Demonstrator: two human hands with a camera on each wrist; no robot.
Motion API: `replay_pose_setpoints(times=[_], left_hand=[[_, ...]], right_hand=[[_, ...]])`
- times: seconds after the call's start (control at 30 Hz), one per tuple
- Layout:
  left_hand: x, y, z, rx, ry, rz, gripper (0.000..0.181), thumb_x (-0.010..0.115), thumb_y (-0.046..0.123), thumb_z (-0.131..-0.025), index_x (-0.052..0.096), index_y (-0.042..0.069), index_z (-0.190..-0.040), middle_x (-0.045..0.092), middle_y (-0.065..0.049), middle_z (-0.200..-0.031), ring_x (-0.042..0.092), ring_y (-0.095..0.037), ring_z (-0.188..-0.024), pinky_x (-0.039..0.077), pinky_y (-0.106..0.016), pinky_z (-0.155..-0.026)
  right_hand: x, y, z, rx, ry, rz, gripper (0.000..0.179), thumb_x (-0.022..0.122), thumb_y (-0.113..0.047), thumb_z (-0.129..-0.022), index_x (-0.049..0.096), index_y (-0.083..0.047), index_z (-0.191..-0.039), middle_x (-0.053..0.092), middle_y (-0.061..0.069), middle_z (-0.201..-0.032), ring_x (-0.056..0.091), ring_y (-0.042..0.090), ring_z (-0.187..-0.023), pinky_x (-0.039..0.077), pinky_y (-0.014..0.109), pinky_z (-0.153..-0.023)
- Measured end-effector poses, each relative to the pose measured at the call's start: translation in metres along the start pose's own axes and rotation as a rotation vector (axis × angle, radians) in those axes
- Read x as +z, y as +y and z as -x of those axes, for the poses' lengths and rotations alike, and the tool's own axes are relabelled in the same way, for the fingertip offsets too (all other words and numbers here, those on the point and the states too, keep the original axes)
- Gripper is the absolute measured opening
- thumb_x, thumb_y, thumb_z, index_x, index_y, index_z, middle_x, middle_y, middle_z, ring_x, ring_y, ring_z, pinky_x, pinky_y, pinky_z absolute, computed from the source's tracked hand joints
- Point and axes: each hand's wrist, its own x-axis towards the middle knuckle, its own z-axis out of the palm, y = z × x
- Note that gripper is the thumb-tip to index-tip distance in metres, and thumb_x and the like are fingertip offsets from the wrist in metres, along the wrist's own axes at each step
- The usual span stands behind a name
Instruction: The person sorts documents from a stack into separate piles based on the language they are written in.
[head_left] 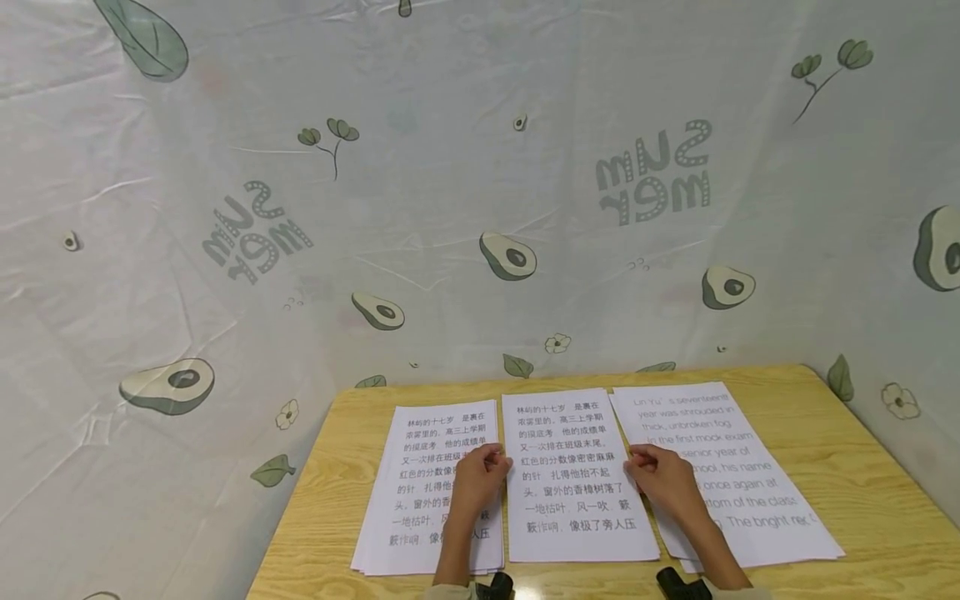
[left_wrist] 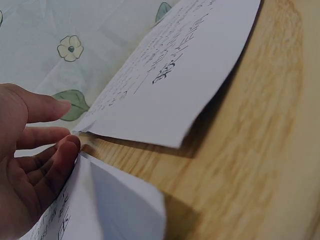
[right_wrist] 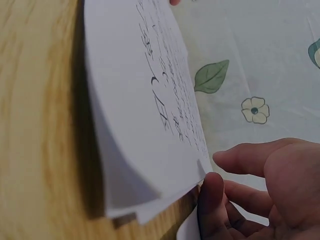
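Note:
Three piles of printed white sheets lie side by side. The middle pile (head_left: 573, 546), with Chinese text, lies between my two hands. My left hand (head_left: 478, 482) is at its left edge, over the right part of the left pile (head_left: 375, 533), also in Chinese. In the left wrist view its thumb (left_wrist: 47, 107) is apart from the other fingers. My right hand (head_left: 666, 483) is at the middle pile's right edge, over part of the English-text pile (head_left: 795, 546). In the right wrist view, the index fingertip meets the sheets' edge (right_wrist: 150, 195), with the thumb (right_wrist: 240, 159) raised off it.
The piles lie on a wood-grain table (head_left: 315, 475). Behind it hangs a pale cloth (head_left: 435, 183) printed with avocados and leaves, reaching down to the table's back edge. A black wrist device (head_left: 497, 586) shows at the left wrist, another (head_left: 681, 585) at the right.

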Motion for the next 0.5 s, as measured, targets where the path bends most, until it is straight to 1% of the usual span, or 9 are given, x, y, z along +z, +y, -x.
replay_pose_setpoints(times=[0.17,0.37,0.5], left_hand=[[0.0046,-0.0014,-0.0015,0.014,0.024,-0.053,0.038,0.079,0.022,-0.096,0.075,0.004,-0.130,0.068,0.004,-0.094,0.058,-0.007,-0.081,0.050,-0.020,-0.069],[0.0068,-0.0018,-0.0010,0.025,0.027,-0.068,0.036,0.080,0.019,-0.095,0.077,0.003,-0.127,0.067,0.003,-0.094,0.056,-0.007,-0.079,0.048,-0.020,-0.066],[0.0068,-0.0016,0.0006,0.036,0.027,-0.084,0.036,0.080,0.020,-0.095,0.077,0.004,-0.127,0.066,0.003,-0.094,0.054,-0.007,-0.079,0.046,-0.020,-0.066]], right_hand=[[0.0015,-0.0014,-0.0007,-0.019,0.013,0.033,0.040,0.072,-0.016,-0.097,0.072,0.007,-0.130,0.076,0.011,-0.101,0.066,0.012,-0.084,0.050,0.024,-0.072],[0.0046,-0.0009,-0.0007,-0.020,0.010,0.050,0.038,0.072,-0.015,-0.097,0.073,0.008,-0.128,0.073,0.011,-0.099,0.063,0.015,-0.084,0.048,0.025,-0.071],[0.0061,-0.0001,-0.0007,-0.024,0.010,0.048,0.039,0.071,-0.016,-0.097,0.073,0.008,-0.128,0.074,0.012,-0.103,0.066,0.018,-0.087,0.050,0.028,-0.073]])
